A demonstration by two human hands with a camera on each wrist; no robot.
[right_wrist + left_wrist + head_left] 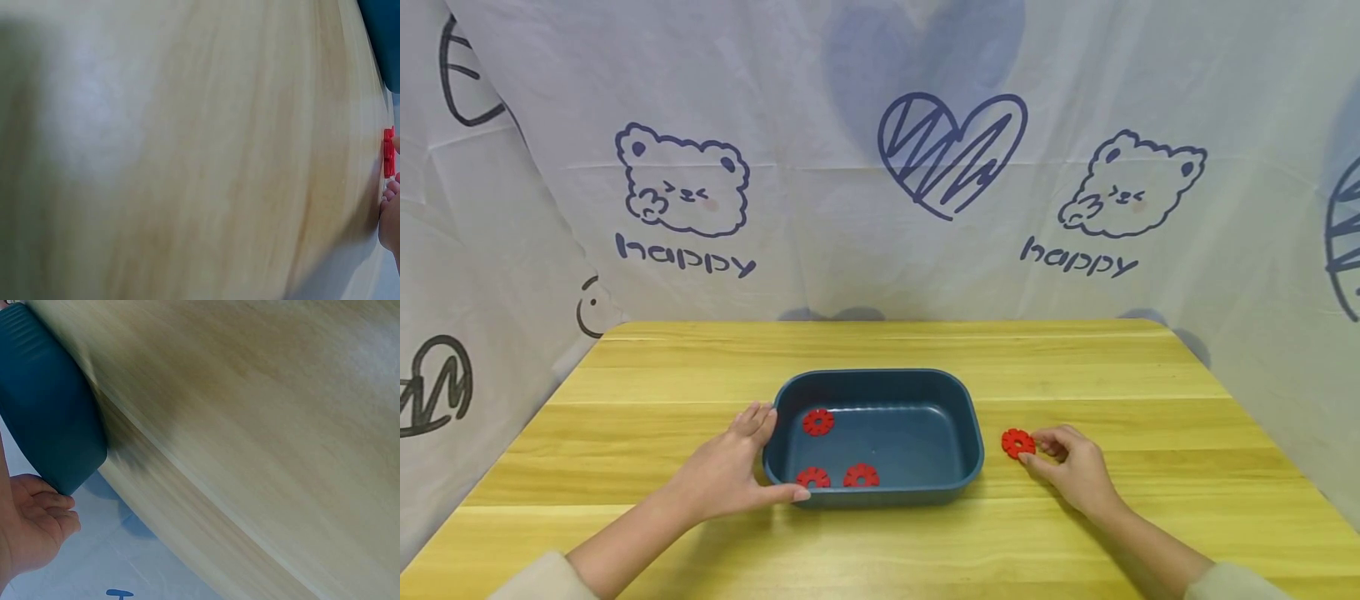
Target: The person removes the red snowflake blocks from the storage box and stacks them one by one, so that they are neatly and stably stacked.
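Note:
A dark blue rectangular bin with rounded corners stands on the table. My left hand holds its near left corner, fingers at the left rim and thumb along the front rim. In the left wrist view the fingers of that hand bend at the bin's edge. Right of the bin, my right hand pinches a red notched disc with a hole in its middle. The disc appears edge-on in the right wrist view. Three similar red discs lie inside the bin, toward its left side.
The bin and both hands are on or over a light wooden table. Behind it hangs a white cloth printed with bears, hearts and lettering, and more of this cloth hangs at both sides.

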